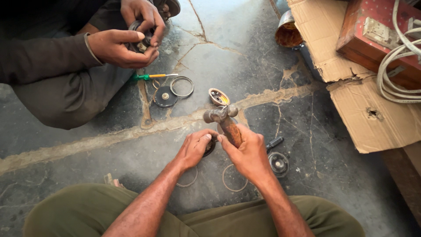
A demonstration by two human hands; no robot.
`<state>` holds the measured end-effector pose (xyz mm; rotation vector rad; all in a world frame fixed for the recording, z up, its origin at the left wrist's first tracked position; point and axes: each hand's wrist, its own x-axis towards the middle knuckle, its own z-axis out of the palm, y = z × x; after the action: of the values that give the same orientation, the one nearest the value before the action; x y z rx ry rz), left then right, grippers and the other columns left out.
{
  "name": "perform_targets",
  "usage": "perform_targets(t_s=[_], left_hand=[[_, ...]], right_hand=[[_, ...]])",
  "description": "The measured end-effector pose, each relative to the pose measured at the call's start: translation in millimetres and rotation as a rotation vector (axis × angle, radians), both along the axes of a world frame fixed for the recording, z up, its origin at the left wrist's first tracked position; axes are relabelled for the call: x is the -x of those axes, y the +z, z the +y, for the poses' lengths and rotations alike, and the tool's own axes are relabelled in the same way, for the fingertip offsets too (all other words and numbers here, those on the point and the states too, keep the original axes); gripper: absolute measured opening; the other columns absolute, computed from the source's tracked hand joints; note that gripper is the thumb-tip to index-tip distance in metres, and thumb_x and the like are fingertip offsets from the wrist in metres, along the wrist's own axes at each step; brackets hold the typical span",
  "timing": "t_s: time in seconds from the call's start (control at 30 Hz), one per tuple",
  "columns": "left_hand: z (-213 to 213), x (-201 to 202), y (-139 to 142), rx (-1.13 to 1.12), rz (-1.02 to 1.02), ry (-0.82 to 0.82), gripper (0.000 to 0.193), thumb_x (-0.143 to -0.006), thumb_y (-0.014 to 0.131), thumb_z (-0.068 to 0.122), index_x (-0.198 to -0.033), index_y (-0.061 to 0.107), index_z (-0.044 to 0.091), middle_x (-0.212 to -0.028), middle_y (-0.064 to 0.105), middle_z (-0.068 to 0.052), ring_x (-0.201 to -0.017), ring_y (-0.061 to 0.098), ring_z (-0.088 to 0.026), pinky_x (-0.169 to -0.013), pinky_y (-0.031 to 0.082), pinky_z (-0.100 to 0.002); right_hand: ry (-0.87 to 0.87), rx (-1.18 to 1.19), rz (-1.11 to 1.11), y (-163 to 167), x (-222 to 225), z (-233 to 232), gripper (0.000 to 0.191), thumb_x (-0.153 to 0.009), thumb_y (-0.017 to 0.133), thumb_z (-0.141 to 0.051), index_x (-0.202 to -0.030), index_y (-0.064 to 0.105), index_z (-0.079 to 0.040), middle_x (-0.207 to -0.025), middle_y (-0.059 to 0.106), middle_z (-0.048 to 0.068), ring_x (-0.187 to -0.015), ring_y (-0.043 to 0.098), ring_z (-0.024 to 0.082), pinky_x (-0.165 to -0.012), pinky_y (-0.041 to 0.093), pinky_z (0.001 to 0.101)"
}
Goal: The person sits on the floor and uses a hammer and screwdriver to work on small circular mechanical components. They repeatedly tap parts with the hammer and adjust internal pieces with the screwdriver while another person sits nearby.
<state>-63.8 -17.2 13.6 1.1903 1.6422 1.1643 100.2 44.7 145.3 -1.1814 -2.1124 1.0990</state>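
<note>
My right hand [248, 153] grips the wooden handle of a hammer [221, 115], whose metal head points up and away from me. My left hand [194, 148] pinches a small dark round part [210, 147] against the floor, right beside the hammer handle. Two thin metal rings [233, 177] lie on the floor under my wrists. A round black disc part [279, 163] and a dark-handled tool [275, 142] rest just right of my right hand.
Across from me a seated person's hands [127, 41] hold a small dark part. A green-handled screwdriver [149, 77], a metal ring [182, 86], a black disc [165, 96] and a small round cap [219, 96] lie between us. Torn cardboard [364, 101], a red box [377, 37] with white cable and a tin [287, 30] sit right.
</note>
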Motion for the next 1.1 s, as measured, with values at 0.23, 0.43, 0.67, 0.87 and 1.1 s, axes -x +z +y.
perform_targets(t_s=[0.23, 0.43, 0.67, 0.87, 1.1], left_hand=[[0, 0, 0, -0.019, -0.011, -0.016, 0.035, -0.093, 0.046, 0.023, -0.108, 0.073, 0.005, -0.093, 0.076, -0.012, -0.089, 0.072, -0.021, -0.084, 0.054, -0.037], [-2, -3, 10, -0.041, 0.04, -0.035, 0.04, -0.082, 0.06, 0.016, -0.121, 0.067, 0.007, -0.103, 0.075, -0.012, -0.097, 0.073, -0.024, -0.087, 0.056, -0.037], [-8, -8, 17, -0.078, 0.327, -0.084, 0.031, -0.094, 0.065, 0.023, -0.122, 0.066, 0.011, -0.115, 0.068, -0.01, -0.108, 0.065, -0.033, -0.089, 0.052, -0.043], [-11, -3, 12, -0.12, 0.534, -0.136, 0.019, -0.097, 0.063, 0.024, -0.109, 0.067, 0.009, -0.109, 0.067, -0.009, -0.104, 0.065, -0.033, -0.087, 0.053, -0.044], [-16, -2, 3, -0.183, 0.513, -0.069, 0.024, -0.097, 0.063, 0.024, -0.116, 0.068, 0.009, -0.111, 0.067, -0.008, -0.105, 0.065, -0.032, -0.088, 0.053, -0.043]], right_hand=[[-0.013, -0.026, -0.025, -2, 1, 0, 0.025, -0.087, 0.08, -0.023, -0.088, 0.068, -0.001, -0.06, 0.059, 0.009, -0.056, 0.048, 0.009, -0.051, 0.045, 0.0349], [0.006, -0.059, -0.005, -2, 2, 1, 0.022, -0.086, 0.079, -0.022, -0.095, 0.071, -0.004, -0.064, 0.065, 0.012, -0.053, 0.056, 0.015, -0.053, 0.049, 0.0358], [0.055, -0.068, 0.055, -2, 3, 1, 0.02, -0.088, 0.076, -0.021, -0.097, 0.07, -0.004, -0.07, 0.07, 0.013, -0.057, 0.065, 0.016, -0.056, 0.052, 0.0356], [0.017, -0.055, -0.029, -3, 5, -1, 0.023, -0.087, 0.079, -0.022, -0.097, 0.07, -0.003, -0.069, 0.066, 0.016, -0.056, 0.056, 0.021, -0.056, 0.05, 0.0375], [-0.084, -0.176, 0.065, 18, -20, -7, 0.032, -0.092, 0.073, -0.024, -0.117, 0.068, -0.005, -0.078, 0.07, 0.012, -0.065, 0.062, 0.017, -0.059, 0.052, 0.034]])
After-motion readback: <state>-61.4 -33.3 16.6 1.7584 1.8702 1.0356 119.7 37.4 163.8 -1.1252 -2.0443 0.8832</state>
